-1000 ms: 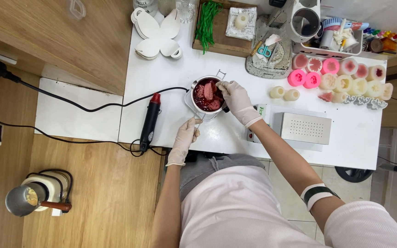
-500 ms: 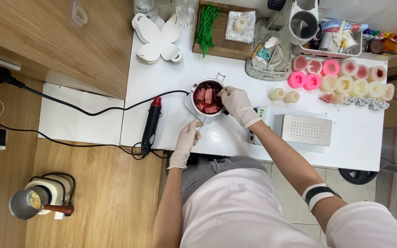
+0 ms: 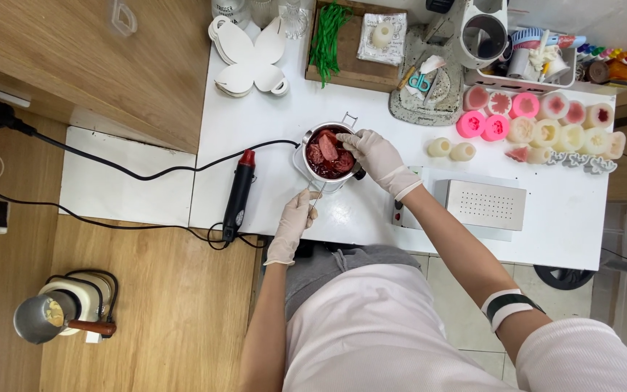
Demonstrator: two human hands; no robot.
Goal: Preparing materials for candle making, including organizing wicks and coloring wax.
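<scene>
A small metal pot holding dark red liquid and several red chunks stands on the white table. My gloved left hand is below the pot, closed on its thin wire handle. My gloved right hand rests at the pot's right rim with its fingertips over the red chunks. Whether those fingers pinch a chunk is hidden.
A black heat gun with a red tip lies left of the pot, its cord trailing to a wall plug. A perforated metal box sits to the right. Pink and cream flower-shaped moulds line the back right. A metal jug stands on the wooden floor.
My right hand has slid a little from over the pot's middle to its right rim. My left hand stays on the handle.
</scene>
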